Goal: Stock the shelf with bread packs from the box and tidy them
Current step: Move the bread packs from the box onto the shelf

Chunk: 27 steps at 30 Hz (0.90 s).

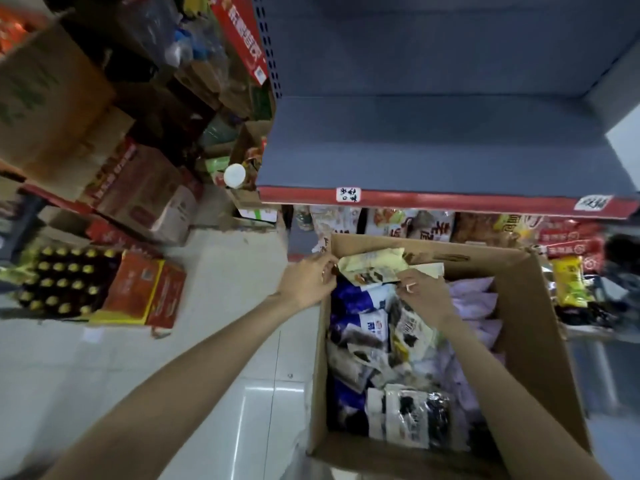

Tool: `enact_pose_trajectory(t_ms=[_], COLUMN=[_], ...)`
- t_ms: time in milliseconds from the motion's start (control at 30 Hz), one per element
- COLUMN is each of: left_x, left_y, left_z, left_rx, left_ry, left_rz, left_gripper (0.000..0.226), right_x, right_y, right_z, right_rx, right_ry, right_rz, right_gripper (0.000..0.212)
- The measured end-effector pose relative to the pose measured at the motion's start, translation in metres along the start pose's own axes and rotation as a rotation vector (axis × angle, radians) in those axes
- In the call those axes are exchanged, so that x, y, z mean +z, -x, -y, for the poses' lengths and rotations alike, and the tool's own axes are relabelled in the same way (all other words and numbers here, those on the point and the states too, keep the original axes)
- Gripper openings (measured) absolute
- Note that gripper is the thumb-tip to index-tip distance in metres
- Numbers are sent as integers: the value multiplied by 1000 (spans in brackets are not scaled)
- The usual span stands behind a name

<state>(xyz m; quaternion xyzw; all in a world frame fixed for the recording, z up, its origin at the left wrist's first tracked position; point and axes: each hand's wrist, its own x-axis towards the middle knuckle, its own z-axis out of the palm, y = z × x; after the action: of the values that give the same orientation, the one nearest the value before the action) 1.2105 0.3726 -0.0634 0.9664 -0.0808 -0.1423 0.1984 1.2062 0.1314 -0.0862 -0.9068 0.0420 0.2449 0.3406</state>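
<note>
Both hands are on one cream-yellow bread pack [372, 268], held over the far edge of the cardboard box [533, 306]. The left hand [308, 282] pinches the pack's left end at the box's far-left corner; the right hand [422, 296] has its fingers curled at the pack's right underside, near the middle of the box's far edge. A grip at each end looks meant to keep the soft wrapper flat and stop it sagging — sensible for bread that crushes easily.

Below the hands the box is packed with more bread packs [408, 417]: blue and white ones along its left wall, pale lilac ones toward its right wall, black-and-clear ones near its near edge. They lie jumbled, so each probably has to be drawn out singly.

The grey shelf [433, 150] straight above the box carries no packs in view — its red front edge [450, 200] bears small labels, and the held pack sits well short of it. The tier beneath the red edge holds other packaged snacks [429, 226]. I judge the stocking to be at its start.
</note>
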Motion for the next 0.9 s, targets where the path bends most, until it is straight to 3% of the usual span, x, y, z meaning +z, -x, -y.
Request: enact_pose_trajectory(t_ms=[133, 267, 533, 733, 900], left_x=[56, 103, 164, 170, 127], left_y=[-37, -80, -115, -126, -103], left_z=[-20, -33, -16, -18, -31], left_rx=[-24, -60, -96, -74, -17], left_ry=[17, -21, -226, -334, -119], left_rz=[123, 119, 58, -56, -100], left_gripper=[62, 73, 80, 45, 41], right_x=[20, 29, 53, 68, 40], right_y=[-30, -57, -98, -91, -53], right_z=[-40, -81, -112, -125, -119], right_rx=[116, 132, 73, 90, 147], right_ry=[108, 251, -80, -211, -223], right_rz=[-72, -73, 25, -32, -149], right_gripper=[47, 57, 78, 69, 39])
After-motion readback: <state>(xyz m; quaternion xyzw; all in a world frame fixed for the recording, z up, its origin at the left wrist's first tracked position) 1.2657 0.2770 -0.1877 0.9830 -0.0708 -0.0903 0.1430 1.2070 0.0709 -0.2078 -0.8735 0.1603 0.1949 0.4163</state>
